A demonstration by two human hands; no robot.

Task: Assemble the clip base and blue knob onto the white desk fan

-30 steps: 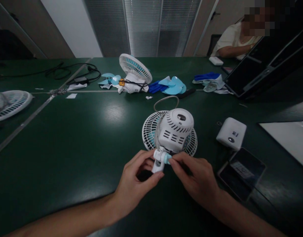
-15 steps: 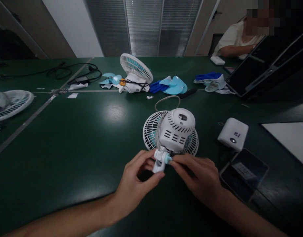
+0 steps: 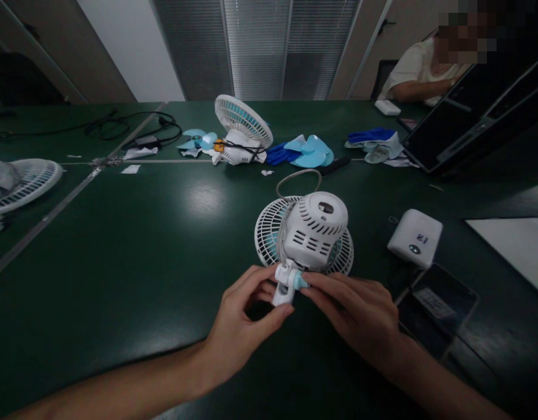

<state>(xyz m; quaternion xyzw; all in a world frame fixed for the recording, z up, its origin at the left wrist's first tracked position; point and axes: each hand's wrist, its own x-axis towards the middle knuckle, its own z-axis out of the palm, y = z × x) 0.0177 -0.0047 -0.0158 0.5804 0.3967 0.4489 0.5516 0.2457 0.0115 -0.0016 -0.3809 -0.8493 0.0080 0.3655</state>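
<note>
A small white fan [image 3: 313,228] lies face down on the green table [image 3: 133,245], its round grille underneath and its motor housing turned up. My left hand [image 3: 243,324] pinches the white neck bracket [image 3: 283,286] at the fan's near end between thumb and fingers. My right hand [image 3: 354,312] pinches the light-blue knob [image 3: 299,282] on the side of that bracket with its fingertips. A grey cord [image 3: 297,178] loops on the table behind the fan.
A white box [image 3: 415,237] and a dark phone [image 3: 444,300] lie to the right. Farther back are another white fan [image 3: 240,134], blue blades [image 3: 310,151], blue gloves [image 3: 369,137] and black cables [image 3: 133,125]. A grille [image 3: 21,184] is at left. A seated person [image 3: 420,73] and a black monitor [image 3: 479,111] are at far right.
Both hands keep their grip on the bracket and knob. My right hand's fingers have shifted slightly on the knob, and the view has drifted a little.
</note>
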